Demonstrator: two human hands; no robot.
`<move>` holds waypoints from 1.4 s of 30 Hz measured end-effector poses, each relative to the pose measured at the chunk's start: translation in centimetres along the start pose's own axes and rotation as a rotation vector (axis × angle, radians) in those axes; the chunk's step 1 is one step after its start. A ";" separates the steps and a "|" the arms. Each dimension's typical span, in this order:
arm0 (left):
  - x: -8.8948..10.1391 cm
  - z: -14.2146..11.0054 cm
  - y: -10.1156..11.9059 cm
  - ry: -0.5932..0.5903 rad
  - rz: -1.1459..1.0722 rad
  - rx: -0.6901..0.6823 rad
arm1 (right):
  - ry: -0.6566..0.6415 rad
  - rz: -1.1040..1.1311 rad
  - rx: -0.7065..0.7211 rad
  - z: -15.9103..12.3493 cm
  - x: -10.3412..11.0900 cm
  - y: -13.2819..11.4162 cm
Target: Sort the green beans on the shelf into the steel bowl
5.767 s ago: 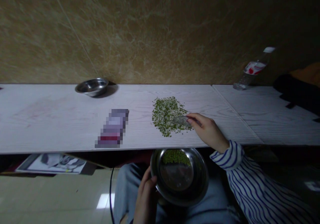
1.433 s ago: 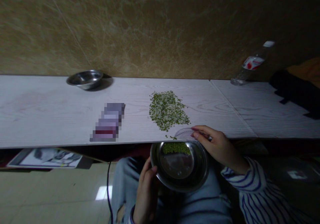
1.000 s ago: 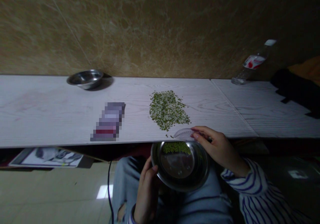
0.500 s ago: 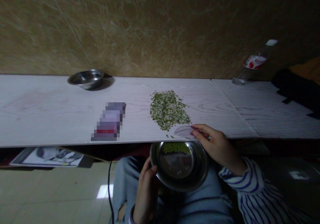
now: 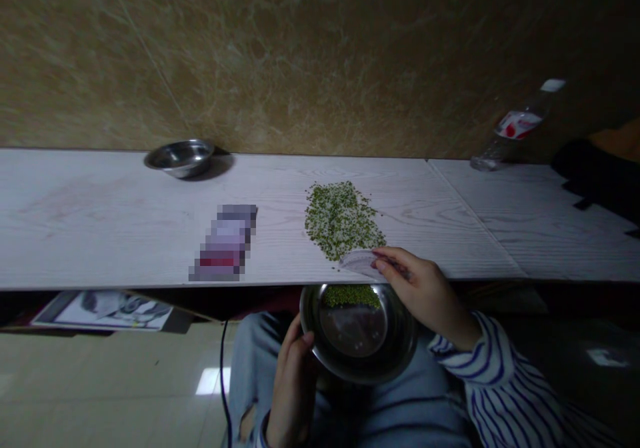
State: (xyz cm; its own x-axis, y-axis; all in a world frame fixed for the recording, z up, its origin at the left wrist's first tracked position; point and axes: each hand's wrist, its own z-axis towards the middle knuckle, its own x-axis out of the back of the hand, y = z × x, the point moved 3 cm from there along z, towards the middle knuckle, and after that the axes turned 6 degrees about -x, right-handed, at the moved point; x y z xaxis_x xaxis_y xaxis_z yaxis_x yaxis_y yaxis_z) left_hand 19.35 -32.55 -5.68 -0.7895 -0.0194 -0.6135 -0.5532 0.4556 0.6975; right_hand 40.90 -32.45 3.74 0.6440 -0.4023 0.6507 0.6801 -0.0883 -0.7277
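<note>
My left hand (image 5: pixel 295 381) grips the left rim of a steel bowl (image 5: pixel 354 336), held above my lap just below the table's front edge. Against the bowl's far side lies a heap of small green beans (image 5: pixel 350 295), which look like mung beans. In my right hand (image 5: pixel 430 295), pinched between thumb and fingers, is a clear half-round protractor (image 5: pixel 357 262). It lies low over the tabletop, at the near edge of a loose patch of green beans (image 5: pixel 340 218). White shows between these beans; whether it is grains or bare table I cannot tell.
A second steel bowl (image 5: pixel 180 159) stands by the wall at left. A blurred-out flat item (image 5: pixel 225 243) lies left of the beans. At right stand a plastic bottle (image 5: pixel 515 127) and dark cloth (image 5: pixel 595 168). A cable (image 5: pixel 223 381) hangs below the table.
My right hand has moved the protractor a little left along the near edge of the bean patch. My left hand and the bowl hold still. The view has shifted slightly.
</note>
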 end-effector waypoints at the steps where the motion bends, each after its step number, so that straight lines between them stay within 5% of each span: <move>1: 0.0 0.0 0.0 -0.004 -0.002 -0.005 | 0.012 0.000 -0.002 0.3 0.0 0.2; 24: 0.3 0.4 -0.2 -0.019 -0.005 -0.004 | -0.012 -0.007 0.002 1.1 0.3 1.3; 36: 0.6 0.6 0.1 0.000 -0.046 0.003 | -0.121 0.016 0.072 1.2 -1.3 -1.3; 42: 1.2 0.1 0.3 -0.006 -0.010 0.004 | -0.190 0.016 0.065 0.2 -0.3 -1.4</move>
State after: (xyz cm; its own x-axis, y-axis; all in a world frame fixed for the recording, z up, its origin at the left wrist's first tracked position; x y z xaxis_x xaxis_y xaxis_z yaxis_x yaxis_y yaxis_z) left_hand 18.33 -32.33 -6.27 -0.7826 -0.0187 -0.6223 -0.5597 0.4589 0.6901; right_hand 39.86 -32.03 4.61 0.7054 -0.2231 0.6728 0.6864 -0.0214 -0.7269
